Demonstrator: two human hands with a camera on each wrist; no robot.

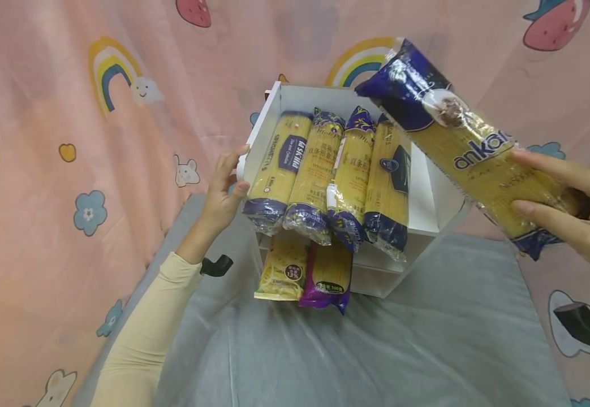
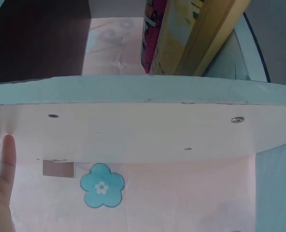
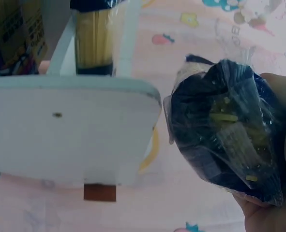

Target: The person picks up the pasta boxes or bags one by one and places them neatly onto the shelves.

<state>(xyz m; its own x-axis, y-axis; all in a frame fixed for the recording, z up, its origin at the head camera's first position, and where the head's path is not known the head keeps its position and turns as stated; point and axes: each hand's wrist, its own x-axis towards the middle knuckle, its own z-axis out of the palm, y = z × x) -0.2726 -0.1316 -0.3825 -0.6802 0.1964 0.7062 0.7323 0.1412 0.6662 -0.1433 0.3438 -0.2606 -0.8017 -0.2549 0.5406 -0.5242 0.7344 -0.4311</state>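
Note:
My right hand [image 1: 587,212] grips the lower part of a spaghetti pack [image 1: 457,133] marked "ankara", thumb on one side and fingers on the other. The pack is tilted and held up to the right of a white shelf unit [image 1: 423,200]. In the right wrist view its dark blue end [image 3: 220,140] faces the camera beside the shelf. My left hand [image 1: 222,195] touches the shelf's left side panel, with straight fingers [image 2: 6,162] against it in the left wrist view. Several spaghetti packs [image 1: 312,169] lie side by side on the top level.
On the level below, a yellow noodle pack [image 1: 283,268] and a purple-ended pack [image 1: 331,277] stick out at the front. The shelf stands on a grey cloth [image 1: 295,356]. A pink patterned curtain [image 1: 35,186] hangs behind. Black curved pieces [image 1: 217,265] show near both wrists.

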